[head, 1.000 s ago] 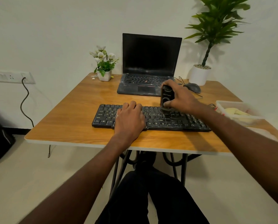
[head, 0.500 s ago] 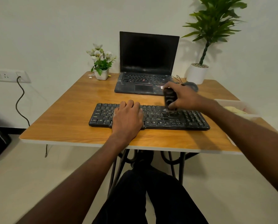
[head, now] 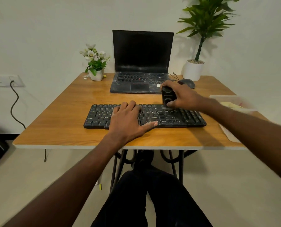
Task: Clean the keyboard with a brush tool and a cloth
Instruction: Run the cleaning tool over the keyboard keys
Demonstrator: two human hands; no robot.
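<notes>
A black keyboard point(head: 182, 117) lies across the middle of the wooden table point(head: 62, 128), dusty in places. My left hand point(head: 128, 122) rests flat on its left-centre keys, fingers straight and thumb spread toward the front edge. My right hand point(head: 184, 95) grips an upright black brush tool point(head: 167, 96), its lower end down on the keyboard's upper right rows. A pale cloth point(head: 228, 134) lies on the table at the right edge, partly hidden by my right forearm.
An open black laptop point(head: 141, 63) stands behind the keyboard, with a mouse point(head: 188, 82) to its right. A small flower pot point(head: 96, 66) sits back left, a tall potted plant point(head: 193, 69) back right. A clear tray point(head: 234, 102) is at the right edge.
My right hand has kept the brush tool on the keyboard's upper right rows with only small shifts. The camera has tilted, so the table sits lower in view. My left hand stays put.
</notes>
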